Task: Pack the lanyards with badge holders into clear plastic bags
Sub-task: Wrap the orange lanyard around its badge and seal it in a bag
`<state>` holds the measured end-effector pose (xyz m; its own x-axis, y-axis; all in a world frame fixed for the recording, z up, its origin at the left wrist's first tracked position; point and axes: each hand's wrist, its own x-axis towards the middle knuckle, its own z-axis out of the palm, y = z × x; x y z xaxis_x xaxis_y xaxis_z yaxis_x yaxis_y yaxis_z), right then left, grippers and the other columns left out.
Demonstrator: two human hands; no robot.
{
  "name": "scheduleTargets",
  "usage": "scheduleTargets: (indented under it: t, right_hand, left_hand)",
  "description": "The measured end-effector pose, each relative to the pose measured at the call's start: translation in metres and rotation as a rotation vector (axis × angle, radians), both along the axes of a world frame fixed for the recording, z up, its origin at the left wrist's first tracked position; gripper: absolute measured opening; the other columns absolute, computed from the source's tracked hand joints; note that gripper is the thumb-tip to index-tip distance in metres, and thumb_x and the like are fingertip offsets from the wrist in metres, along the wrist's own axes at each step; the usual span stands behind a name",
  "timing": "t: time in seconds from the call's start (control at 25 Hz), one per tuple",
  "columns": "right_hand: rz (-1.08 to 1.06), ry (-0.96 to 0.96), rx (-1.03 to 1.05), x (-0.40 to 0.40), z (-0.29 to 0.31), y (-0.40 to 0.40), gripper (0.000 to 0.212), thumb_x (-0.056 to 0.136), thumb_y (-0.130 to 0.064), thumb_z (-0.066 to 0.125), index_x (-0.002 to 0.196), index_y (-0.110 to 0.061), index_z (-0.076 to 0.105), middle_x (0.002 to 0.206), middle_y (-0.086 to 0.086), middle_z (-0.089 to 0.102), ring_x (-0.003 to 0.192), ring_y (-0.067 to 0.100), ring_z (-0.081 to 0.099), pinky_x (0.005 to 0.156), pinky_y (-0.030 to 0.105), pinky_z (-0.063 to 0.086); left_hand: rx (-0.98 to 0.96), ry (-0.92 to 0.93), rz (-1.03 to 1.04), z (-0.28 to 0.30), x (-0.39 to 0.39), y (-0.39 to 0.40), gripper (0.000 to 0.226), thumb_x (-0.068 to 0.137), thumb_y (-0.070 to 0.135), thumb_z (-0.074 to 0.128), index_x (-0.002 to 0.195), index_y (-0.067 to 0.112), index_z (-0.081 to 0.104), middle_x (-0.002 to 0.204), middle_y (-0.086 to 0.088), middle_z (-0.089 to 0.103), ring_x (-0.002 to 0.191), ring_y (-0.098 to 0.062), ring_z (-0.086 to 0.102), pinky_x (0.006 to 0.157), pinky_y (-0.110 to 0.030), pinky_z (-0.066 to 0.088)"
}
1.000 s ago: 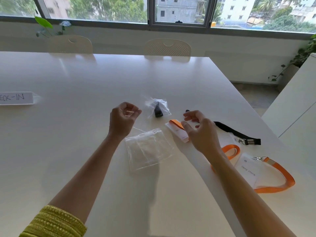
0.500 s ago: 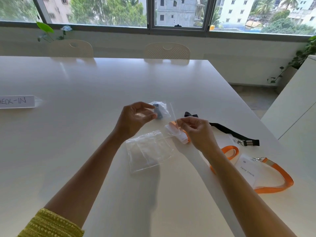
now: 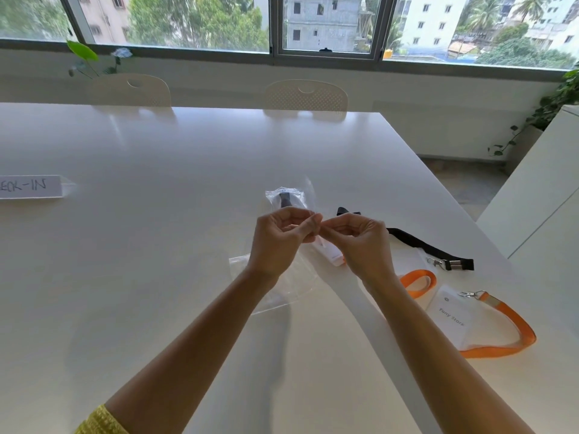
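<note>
The left hand (image 3: pixel 279 239) and the right hand (image 3: pixel 360 242) met above the white counter (image 3: pixel 156 261), fingertips touching. Both hands pinched the edge of a clear bag (image 3: pixel 308 195) that stood up between them, thin and hard to see. Just behind the hands lay a packed bag (image 3: pixel 283 198) with something black inside it. Under the left wrist a flat pile of clear bags (image 3: pixel 272 296) rested on the counter. Below the right hand a white badge (image 3: pixel 327 253) with a bit of orange strap peeked out. To the right of that hand a black lanyard (image 3: pixel 419 245) stretched across the counter, with a metal clip at its near end. Nearer the person, an orange lanyard (image 3: pixel 507 327) curled around a badge holder (image 3: pixel 451 317) with a name written on it. A second orange loop (image 3: pixel 418 281) lay just beside the right wrist. Far off on the left sat a white sign (image 3: pixel 29 187) with letters on it. A yellow sleeve (image 3: pixel 98 422) showed on the left arm. Two pale chairs (image 3: pixel 305 95) stood at the far side, under the window (image 3: pixel 326 23).
</note>
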<state>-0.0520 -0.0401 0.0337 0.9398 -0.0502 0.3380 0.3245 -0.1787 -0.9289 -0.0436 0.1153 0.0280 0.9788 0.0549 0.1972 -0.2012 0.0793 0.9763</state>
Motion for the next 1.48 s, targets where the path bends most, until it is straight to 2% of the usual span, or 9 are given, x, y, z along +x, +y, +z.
scheduleTargets:
  t: [0.12, 0.24, 0.44, 0.68, 0.92, 1.04, 1.2, 1.4, 1.48]
  right_hand:
    - [0.031, 0.045, -0.014, 0.002, -0.002, -0.001, 0.016, 0.077, -0.036, 0.082, 0.078, -0.021, 0.076, 0.074, -0.008, 0.076, 0.069, 0.007, 0.072, 0.062, 0.013, 0.051]
    - [0.009, 0.063, -0.033, 0.000, -0.002, 0.002, 0.023, 0.082, -0.041, 0.077, 0.082, -0.019, 0.071, 0.079, -0.008, 0.073, 0.072, 0.007, 0.071, 0.062, 0.014, 0.049]
    - [-0.168, -0.091, -0.115, -0.005, -0.007, 0.010, 0.010, 0.089, -0.030, 0.073, 0.088, -0.020, 0.075, 0.078, -0.012, 0.074, 0.075, 0.003, 0.071, 0.065, 0.011, 0.052]
    - [-0.226, -0.117, -0.109, -0.006, -0.009, 0.018, 0.008, 0.093, -0.024, 0.067, 0.088, -0.020, 0.072, 0.075, -0.015, 0.071, 0.071, -0.002, 0.068, 0.062, 0.006, 0.048]
    - [-0.358, -0.037, -0.035, 0.001, -0.012, 0.011, 0.010, 0.094, -0.023, 0.063, 0.092, -0.016, 0.070, 0.078, -0.005, 0.073, 0.070, 0.005, 0.068, 0.063, 0.011, 0.051]
    - [-0.390, -0.048, -0.128, 0.003, -0.008, 0.003, 0.007, 0.092, -0.024, 0.067, 0.094, -0.017, 0.068, 0.079, -0.009, 0.071, 0.069, 0.001, 0.067, 0.061, 0.006, 0.046]
    - [-0.284, -0.155, -0.289, -0.006, -0.011, 0.014, 0.015, 0.090, -0.024, 0.072, 0.094, -0.021, 0.058, 0.087, -0.011, 0.067, 0.072, -0.007, 0.065, 0.058, 0.004, 0.049]
    - [-0.216, -0.213, -0.345, -0.007, -0.013, 0.016, 0.008, 0.093, -0.017, 0.068, 0.097, -0.022, 0.071, 0.097, -0.006, 0.074, 0.074, -0.001, 0.069, 0.063, 0.007, 0.052]
    - [-0.153, -0.138, -0.244, -0.004, -0.010, 0.010, 0.015, 0.092, -0.017, 0.069, 0.100, -0.028, 0.074, 0.096, -0.015, 0.074, 0.073, -0.001, 0.070, 0.064, 0.008, 0.052]
  left_hand:
    - [-0.113, 0.064, -0.079, 0.005, -0.002, 0.001, 0.009, 0.091, 0.013, 0.073, 0.092, 0.008, 0.080, 0.082, -0.011, 0.079, 0.079, -0.027, 0.078, 0.073, -0.032, 0.063]
    - [-0.092, 0.076, -0.067, 0.008, -0.004, 0.000, 0.010, 0.093, 0.011, 0.070, 0.092, 0.008, 0.080, 0.083, -0.012, 0.080, 0.077, -0.028, 0.078, 0.070, -0.030, 0.062]
    - [-0.044, 0.094, 0.009, 0.009, -0.009, -0.003, 0.006, 0.089, 0.011, 0.074, 0.089, 0.009, 0.080, 0.078, -0.008, 0.080, 0.072, -0.024, 0.078, 0.065, -0.025, 0.062]
    - [-0.092, 0.127, 0.022, 0.008, -0.009, -0.006, 0.009, 0.091, 0.005, 0.072, 0.085, 0.003, 0.078, 0.078, -0.012, 0.079, 0.074, -0.027, 0.079, 0.068, -0.025, 0.062]
    - [-0.137, 0.168, 0.105, 0.005, -0.011, -0.005, 0.011, 0.091, 0.004, 0.071, 0.083, 0.001, 0.077, 0.076, -0.013, 0.078, 0.072, -0.027, 0.078, 0.068, -0.027, 0.063]
    - [-0.078, 0.170, 0.227, 0.005, -0.009, -0.001, 0.016, 0.091, 0.005, 0.070, 0.076, 0.003, 0.075, 0.069, -0.012, 0.077, 0.065, -0.027, 0.077, 0.066, -0.033, 0.065]
    - [0.128, 0.050, 0.292, 0.003, -0.013, -0.007, 0.019, 0.087, 0.012, 0.075, 0.070, 0.020, 0.072, 0.064, 0.003, 0.076, 0.059, -0.015, 0.076, 0.061, -0.030, 0.064]
    - [0.313, -0.143, 0.366, -0.001, -0.015, -0.008, 0.011, 0.084, 0.030, 0.079, 0.085, 0.029, 0.069, 0.083, 0.014, 0.073, 0.073, -0.004, 0.072, 0.067, -0.019, 0.059]
    - [0.328, -0.076, 0.455, -0.002, -0.009, 0.000, 0.034, 0.084, 0.041, 0.077, 0.110, 0.023, 0.063, 0.108, 0.009, 0.064, 0.095, -0.007, 0.063, 0.081, -0.021, 0.054]
